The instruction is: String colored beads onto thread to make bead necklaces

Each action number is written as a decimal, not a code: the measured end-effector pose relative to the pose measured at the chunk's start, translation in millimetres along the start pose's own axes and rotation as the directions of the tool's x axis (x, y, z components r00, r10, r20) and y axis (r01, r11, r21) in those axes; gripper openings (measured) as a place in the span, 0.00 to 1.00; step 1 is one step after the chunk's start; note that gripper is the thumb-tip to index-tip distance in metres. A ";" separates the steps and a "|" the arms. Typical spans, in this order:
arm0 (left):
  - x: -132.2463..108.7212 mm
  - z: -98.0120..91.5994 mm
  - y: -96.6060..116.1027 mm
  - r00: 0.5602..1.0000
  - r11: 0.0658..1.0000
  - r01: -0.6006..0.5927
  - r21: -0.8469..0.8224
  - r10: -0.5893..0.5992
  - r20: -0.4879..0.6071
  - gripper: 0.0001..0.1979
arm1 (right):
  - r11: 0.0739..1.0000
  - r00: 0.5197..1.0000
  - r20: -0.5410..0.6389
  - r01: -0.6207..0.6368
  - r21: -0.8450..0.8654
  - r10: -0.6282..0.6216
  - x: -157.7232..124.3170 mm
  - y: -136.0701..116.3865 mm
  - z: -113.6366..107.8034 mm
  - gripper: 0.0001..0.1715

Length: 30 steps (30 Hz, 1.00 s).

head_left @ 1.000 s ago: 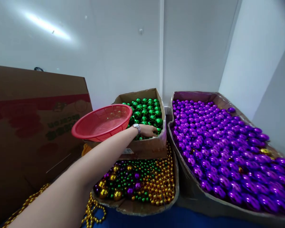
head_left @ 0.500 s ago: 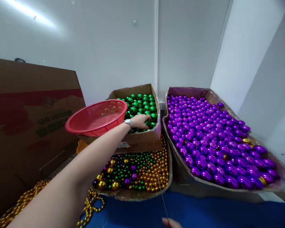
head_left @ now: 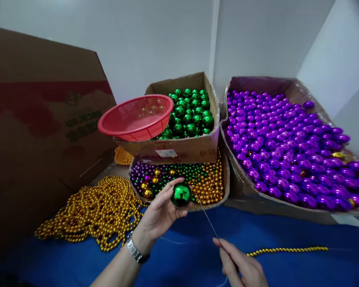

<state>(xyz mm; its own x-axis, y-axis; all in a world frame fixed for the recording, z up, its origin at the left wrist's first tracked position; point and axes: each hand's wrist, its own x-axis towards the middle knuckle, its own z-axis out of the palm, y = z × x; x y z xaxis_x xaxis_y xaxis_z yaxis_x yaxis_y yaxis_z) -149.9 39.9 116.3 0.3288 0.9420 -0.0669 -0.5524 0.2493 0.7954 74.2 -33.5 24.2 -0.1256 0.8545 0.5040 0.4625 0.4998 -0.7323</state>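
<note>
A large shiny green ball (head_left: 181, 194) rests in the fingers of my left hand (head_left: 163, 211), which wears a metal wristwatch (head_left: 134, 248). Lower right, my right hand (head_left: 242, 263) pinches a long thin needle (head_left: 208, 220) that points up and left, its tip just right of the ball and apart from it. Beyond my hands stands a cardboard box (head_left: 188, 149) of green balls (head_left: 187, 111). Beneath it, a low box (head_left: 226, 190) holds small gold, green and purple beads. A short string of gold beads (head_left: 287, 250) lies beside my right hand.
A red plastic basket (head_left: 134, 133) sits tilted on the green balls' box. To the right, a big box (head_left: 242, 181) is full of purple balls (head_left: 281, 151). Gold bead strands (head_left: 98, 211) are heaped at left on the blue tabletop (head_left: 191, 247), near a large carton (head_left: 44, 131).
My left hand has come out of the green box and back toward me, bringing a green ball. My right hand and the needle show higher in view. The camera has tilted down.
</note>
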 end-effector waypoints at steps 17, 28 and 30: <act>-37.5 -36.0 -4.3 0.998 0.831 -0.062 0.553 0.049 0.037 0.29 | 0.945 0.937 0.281 0.267 -0.188 -0.209 -2.8 16.6 -8.3 0.22; -38.1 -34.3 23.2 0.990 0.473 -0.134 0.871 0.033 0.134 0.28 | 0.772 0.907 0.326 0.403 -0.492 -0.266 3.7 21.1 -27.5 0.21; -36.8 -33.1 17.6 0.994 0.532 -0.105 0.840 0.020 0.112 0.27 | 0.772 0.905 0.346 0.401 -0.494 -0.248 5.7 16.6 -27.3 0.21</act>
<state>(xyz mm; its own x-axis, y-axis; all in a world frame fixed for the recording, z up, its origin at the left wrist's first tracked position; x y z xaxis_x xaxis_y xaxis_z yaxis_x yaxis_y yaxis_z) -197.1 17.1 112.8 0.4011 0.9159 0.0170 0.3150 -0.1554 0.9363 105.2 -24.1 27.5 -0.5320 0.6979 0.4794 0.7403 0.6582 -0.1368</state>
